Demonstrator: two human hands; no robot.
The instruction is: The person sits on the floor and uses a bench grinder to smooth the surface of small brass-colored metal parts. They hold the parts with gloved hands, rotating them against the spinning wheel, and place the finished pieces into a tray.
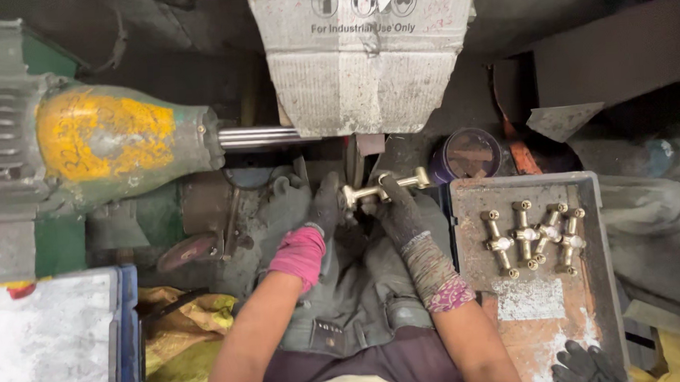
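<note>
Landmark: the grey tray [465, 208], a shallow metal one with a rusty floor; every place below is told from it.
Brass fitting [384, 187]: a cross-shaped brass piece with knobbed ends, held in the air just beside the tray's upper left corner, under the cardboard hood [364, 54].
Left hand [327, 203]: in a dark glove with a pink cuff, closed around the fitting's end farther from the tray.
Right hand [400, 211]: in a dark glove with a patterned cuff, closed on the fitting from below, fingers wrapped over its middle, between the left hand and the tray.
Finished-looking pieces [532, 235]: four or so like brass fittings lie side by side on the tray's floor, touching one another.
Motor [89, 142]: a green and yellow housing well away on the tray's far left, its bright shaft [256, 136] running under the hood.
Spare glove [586, 366]: dark, lying at the tray's near edge.
Handling: I judge the fitting solid, stiff and heavy for its bulk, with smooth metal that could slip in dusty gloves.
Where to hold: the two opposite arms look best, one per hand, leaving the other faces free.
</note>
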